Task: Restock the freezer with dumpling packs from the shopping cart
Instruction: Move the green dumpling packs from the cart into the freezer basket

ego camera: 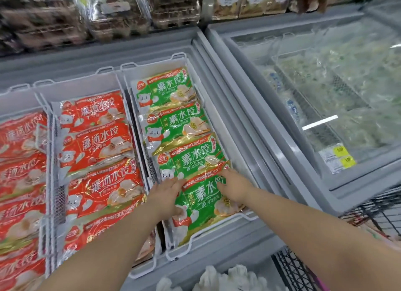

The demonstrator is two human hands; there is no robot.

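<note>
A green dumpling pack (202,206) lies frontmost in the right-hand white wire basket (245,217) of the open freezer. Behind it three more green packs (173,125) overlap in a row. My left hand (166,195) rests on the front pack's left edge, fingers spread over it. My right hand (233,187) presses flat on its upper right part, fingers pointing left. Both hands lie on top of the pack and neither curls around it. A corner of the black wire shopping cart (293,271) shows at the bottom right.
Red dumpling packs (97,143) fill the middle basket, and more red packs (19,160) fill the left one. A second freezer with a shut glass lid (325,99) stands to the right. Shelves of packaged goods (112,10) run behind. Something white (217,277) sits at the bottom edge.
</note>
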